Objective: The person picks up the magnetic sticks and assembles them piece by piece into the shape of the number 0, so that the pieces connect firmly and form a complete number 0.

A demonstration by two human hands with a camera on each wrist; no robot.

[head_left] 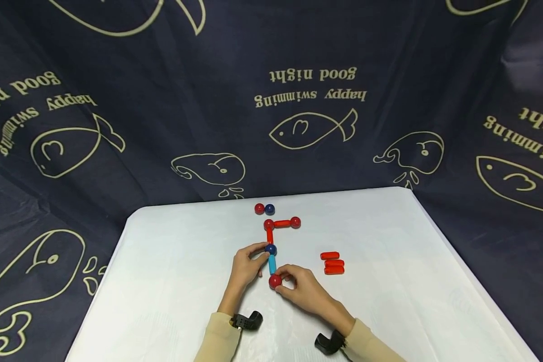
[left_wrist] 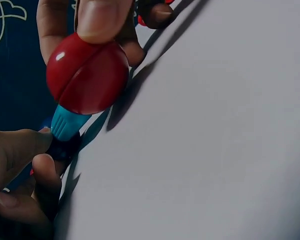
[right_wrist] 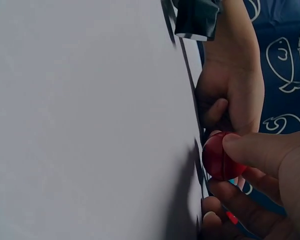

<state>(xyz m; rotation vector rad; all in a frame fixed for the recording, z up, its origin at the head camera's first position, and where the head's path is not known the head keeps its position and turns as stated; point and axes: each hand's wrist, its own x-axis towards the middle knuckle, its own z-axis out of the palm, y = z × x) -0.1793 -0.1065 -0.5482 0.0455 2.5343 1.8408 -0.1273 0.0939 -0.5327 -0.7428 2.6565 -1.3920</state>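
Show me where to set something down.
The white table is bare left of the left hand and right of the three red rods. Crowded: the middle, where that hand and the right hand hold the chain, two balls beyond.

Ball-and-rod chain (head_left: 269, 236) on table (head_left: 185, 256), two balls (head_left: 269, 209) behind it, three rods (head_left: 334, 263) to its right
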